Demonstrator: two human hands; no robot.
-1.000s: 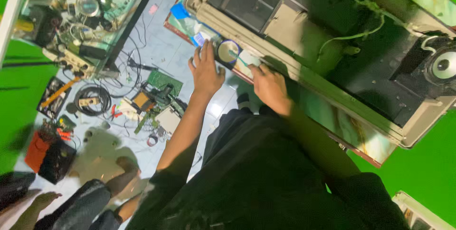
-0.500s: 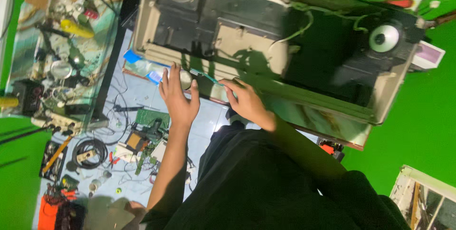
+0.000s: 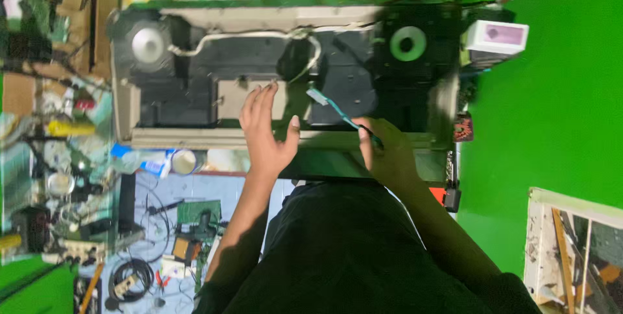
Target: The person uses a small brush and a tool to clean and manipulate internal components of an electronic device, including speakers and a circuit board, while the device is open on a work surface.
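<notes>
light: dim, uneven | shadow: heavy at centre | blur: soft, edges smeared

Opened device casing point(image 3: 195, 137) laid across the middle, a speaker point(image 3: 148, 44) set in its left end, another speaker point(image 3: 408, 43) in its right end, left hand point(image 3: 265, 133) placed on the casing's near edge, right hand point(image 3: 388, 153) beside it holding a toothbrush point(image 3: 332, 108) over the inside, small parts and cables point(image 3: 130, 275) scattered on the floor to the left.

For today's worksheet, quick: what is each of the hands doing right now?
Left hand: open, fingers spread, resting on the opened television back.
Right hand: closed around a teal toothbrush.
</notes>
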